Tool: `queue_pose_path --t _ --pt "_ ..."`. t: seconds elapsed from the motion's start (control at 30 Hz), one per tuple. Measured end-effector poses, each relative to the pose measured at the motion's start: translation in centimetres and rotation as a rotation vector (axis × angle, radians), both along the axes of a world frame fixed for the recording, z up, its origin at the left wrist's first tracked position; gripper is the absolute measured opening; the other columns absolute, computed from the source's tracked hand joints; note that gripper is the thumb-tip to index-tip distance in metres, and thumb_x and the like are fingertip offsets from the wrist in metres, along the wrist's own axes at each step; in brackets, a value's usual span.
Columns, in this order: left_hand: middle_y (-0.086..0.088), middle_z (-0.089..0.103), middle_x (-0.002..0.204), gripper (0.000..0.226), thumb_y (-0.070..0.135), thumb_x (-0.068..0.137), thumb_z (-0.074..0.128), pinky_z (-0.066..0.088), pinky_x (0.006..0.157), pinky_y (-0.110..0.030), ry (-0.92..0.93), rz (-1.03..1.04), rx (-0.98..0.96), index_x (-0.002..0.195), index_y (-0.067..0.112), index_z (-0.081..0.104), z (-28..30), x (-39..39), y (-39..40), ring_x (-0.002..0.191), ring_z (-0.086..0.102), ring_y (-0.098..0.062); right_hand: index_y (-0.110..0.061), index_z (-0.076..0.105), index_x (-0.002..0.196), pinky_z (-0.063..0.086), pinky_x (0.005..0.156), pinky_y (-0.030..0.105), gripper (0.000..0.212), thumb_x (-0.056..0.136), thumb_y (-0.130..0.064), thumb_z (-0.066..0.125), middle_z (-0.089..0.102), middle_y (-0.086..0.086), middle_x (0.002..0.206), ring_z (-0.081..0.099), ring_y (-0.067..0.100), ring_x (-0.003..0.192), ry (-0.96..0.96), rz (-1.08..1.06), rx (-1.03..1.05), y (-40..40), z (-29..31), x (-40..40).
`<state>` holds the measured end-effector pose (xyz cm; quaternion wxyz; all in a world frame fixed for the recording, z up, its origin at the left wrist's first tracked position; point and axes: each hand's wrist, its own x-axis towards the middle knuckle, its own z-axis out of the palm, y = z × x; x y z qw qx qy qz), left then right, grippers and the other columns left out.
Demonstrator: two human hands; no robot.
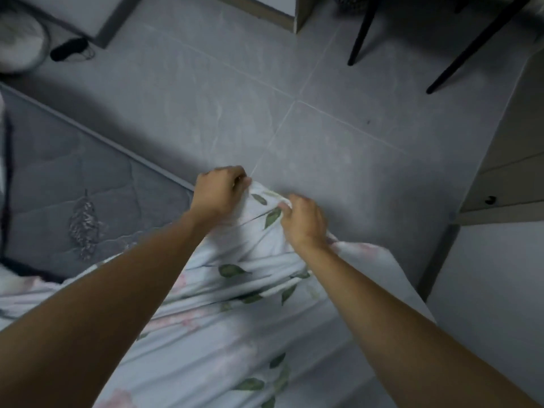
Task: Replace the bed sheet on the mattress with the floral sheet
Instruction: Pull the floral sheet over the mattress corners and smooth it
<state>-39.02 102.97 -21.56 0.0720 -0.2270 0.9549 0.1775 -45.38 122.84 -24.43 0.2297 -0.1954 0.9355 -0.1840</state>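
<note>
Your two hands on one floral sheet (235,304), left hand (219,192) and right hand (304,220) both pinching its edge, one bare grey mattress (73,184) beside it, two black chair legs (360,33) beyond.

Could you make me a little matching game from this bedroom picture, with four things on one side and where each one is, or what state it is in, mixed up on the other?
Things:
1. floral sheet
2. mattress
3. chair legs
4. black cord

Place or state:
A. grey quilted top bare, at the left
B. lying on the floor tiles at the upper left
C. edge gripped by both the left hand and the right hand
D. thin, black, standing on the floor at the upper right

Pairs: 1-C, 2-A, 3-D, 4-B
</note>
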Motion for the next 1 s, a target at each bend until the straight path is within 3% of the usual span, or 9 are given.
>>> queue_pose_path --t 0.03,0.1,0.2,0.27,0.33,0.4,0.63,0.83,1.0 --pt "-0.002 0.072 0.105 0.031 0.048 0.104 0.049 0.043 0.091 -0.044 0.000 0.013 -0.027 0.103 0.023 0.067 0.1 0.5 -1.5 0.105 0.065 -0.031 -0.016 0.064 0.103 0.045 0.076 0.042 0.011 0.098 -0.025 0.059 0.067 0.011 0.108 0.063 0.038 0.102 0.071 -0.039 0.002 -0.6 0.1 -0.3" --pt "-0.004 0.065 0.123 0.046 0.059 0.101 0.040 0.030 0.113 -0.056 -0.038 0.050 -0.148 0.121 0.026 0.064 -0.2 2.9 -5.3 0.123 0.055 -0.031 -0.019 0.062 0.116 0.050 0.084 0.047 0.027 0.092 -0.028 0.062 0.061 0.010 0.118 0.057 0.037 0.110 0.097 -0.016 -0.084 -3.1 0.6 0.2" --pt "-0.011 0.043 0.152 0.063 0.066 0.097 0.032 0.011 0.120 -0.068 -0.097 0.217 -0.262 0.140 0.027 0.055 -1.7 8.3 -11.8 0.148 0.030 -0.034 -0.020 0.053 0.132 0.050 0.091 0.047 0.043 0.096 -0.043 0.050 0.057 0.008 0.129 0.053 0.034 0.116 -0.063 0.224 -0.152 -8.7 0.9 3.7" --pt "-0.008 0.032 0.163 0.063 0.066 0.099 0.032 0.006 0.119 -0.071 -0.056 0.265 -0.255 0.148 0.029 0.047 -2.7 10.2 -13.8 0.156 0.015 -0.035 -0.018 0.057 0.114 0.049 0.079 0.043 0.035 0.103 -0.046 0.039 0.066 0.009 0.112 0.062 0.034 0.100 0.005 0.339 -0.044 -10.9 -0.4 6.4" --pt "-0.005 0.031 0.165 0.058 0.062 0.101 0.036 0.006 0.121 -0.071 0.016 0.260 -0.281 0.148 0.029 0.047 -4.2 10.8 -14.0 0.158 0.011 -0.033 -0.018 0.055 0.087 0.040 0.061 0.037 0.035 0.106 -0.041 0.037 0.065 0.006 0.082 0.063 0.029 0.073 0.206 0.284 -0.036 -11.4 -1.6 7.4" --pt "-0.003 0.033 0.164 0.053 0.057 0.101 0.039 0.007 0.121 -0.069 0.066 0.266 -0.284 0.145 0.029 0.050 -5.3 11.0 -13.8 0.159 0.010 -0.031 -0.020 0.050 0.078 0.031 0.055 0.033 0.034 0.106 -0.037 0.039 0.057 0.001 0.072 0.054 0.023 0.062 0.287 0.244 -0.033 -11.5 -2.6 7.6" --pt "-0.004 0.033 0.165 0.052 0.054 0.099 0.045 0.008 0.120 -0.070 0.086 0.270 -0.257 0.138 0.023 0.057 -5.6 11.3 -14.6 0.159 0.012 -0.032 -0.022 0.043 0.075 0.039 0.050 0.037 0.030 0.105 -0.025 0.040 0.046 -0.002 0.067 0.041 0.017 0.056 0.303 0.251 -0.056 -12.3 -3.3 7.7" --pt "-0.005 0.031 0.167 0.055 0.056 0.098 0.045 0.007 0.120 -0.070 0.038 0.263 -0.255 0.141 0.024 0.058 -6.0 11.2 -14.7 0.159 0.010 -0.033 -0.020 0.047 0.078 0.042 0.052 0.037 0.037 0.108 -0.028 0.027 0.048 -0.001 0.068 0.044 0.017 0.059 0.252 0.304 -0.034 -12.3 -3.8 7.3" --pt "-0.004 0.027 0.170 0.067 0.056 0.096 0.049 0.012 0.122 -0.066 0.040 0.341 -0.290 0.154 0.023 0.047 -5.3 10.8 -14.4 0.159 0.014 -0.028 -0.018 0.052 0.084 0.045 0.058 0.037 0.030 0.105 -0.027 0.033 0.054 0.001 0.074 0.052 0.021 0.065 0.149 0.332 0.000 -12.7 -3.3 6.9"
